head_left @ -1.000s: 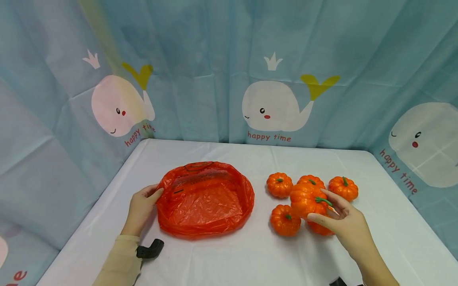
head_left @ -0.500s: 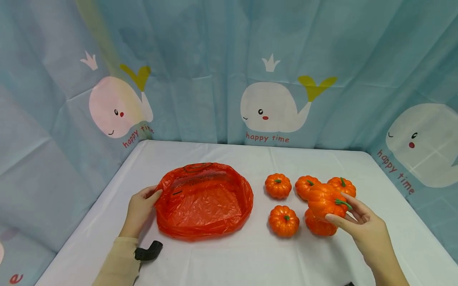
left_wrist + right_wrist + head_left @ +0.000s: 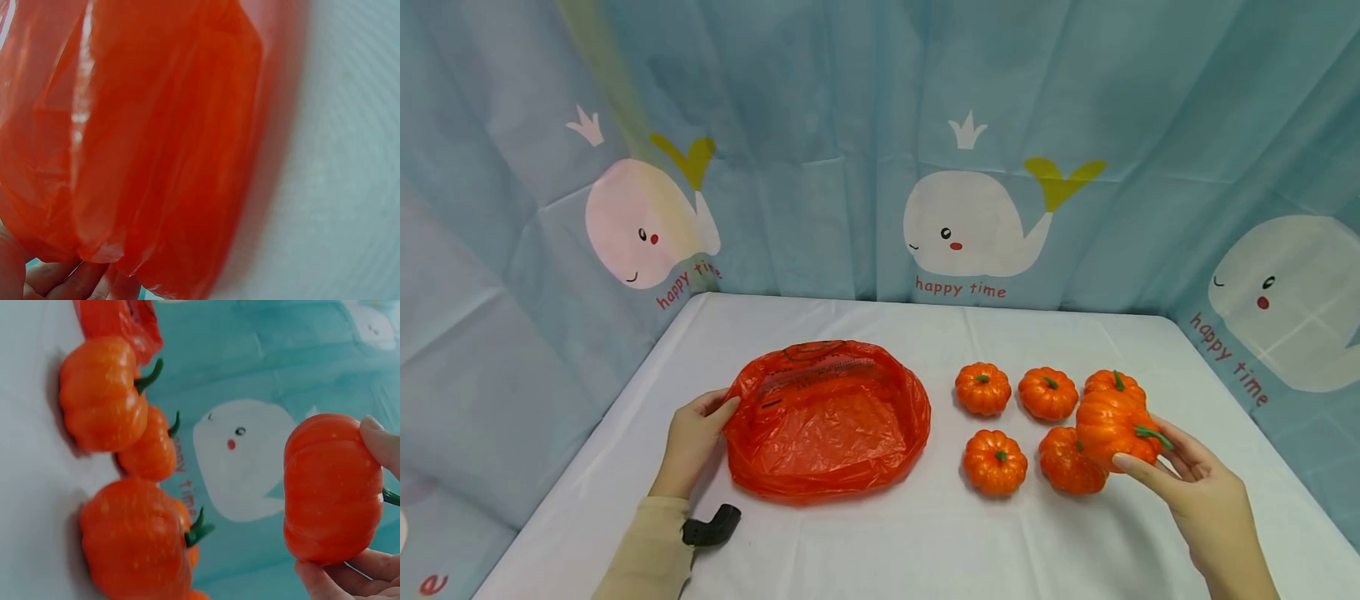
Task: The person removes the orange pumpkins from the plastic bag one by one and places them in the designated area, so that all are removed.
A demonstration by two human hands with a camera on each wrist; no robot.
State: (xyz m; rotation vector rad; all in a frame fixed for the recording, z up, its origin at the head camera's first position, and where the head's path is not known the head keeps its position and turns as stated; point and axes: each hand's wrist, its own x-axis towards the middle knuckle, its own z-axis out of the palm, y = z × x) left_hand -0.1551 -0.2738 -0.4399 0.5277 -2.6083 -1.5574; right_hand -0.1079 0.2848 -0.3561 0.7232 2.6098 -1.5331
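A red plastic bag [image 3: 831, 425] sits on the table with its mouth spread wide. At its left edge, my left hand [image 3: 692, 437] pinches the rim between thumb and fingers; in the left wrist view the bag's side hides much of that hand. My right hand [image 3: 1213, 492] grips a small orange pumpkin [image 3: 1112, 429] with a green stem, thumb on one side and fingers on the other. The right wrist view shows this held pumpkin [image 3: 334, 487] raised off the table. Below and beside it lie several similar pumpkins [image 3: 995, 463], one partly hidden behind it.
A white cloth covers the table [image 3: 880, 550]. Blue curtains [image 3: 820, 150] with whale prints stand behind it and at both sides. A black strap piece [image 3: 713, 527] shows at my left wrist.
My right hand has carried the held pumpkin to the right, uncovering more of the pumpkins beneath it. The left hand keeps its hold on the bag, nearly still.
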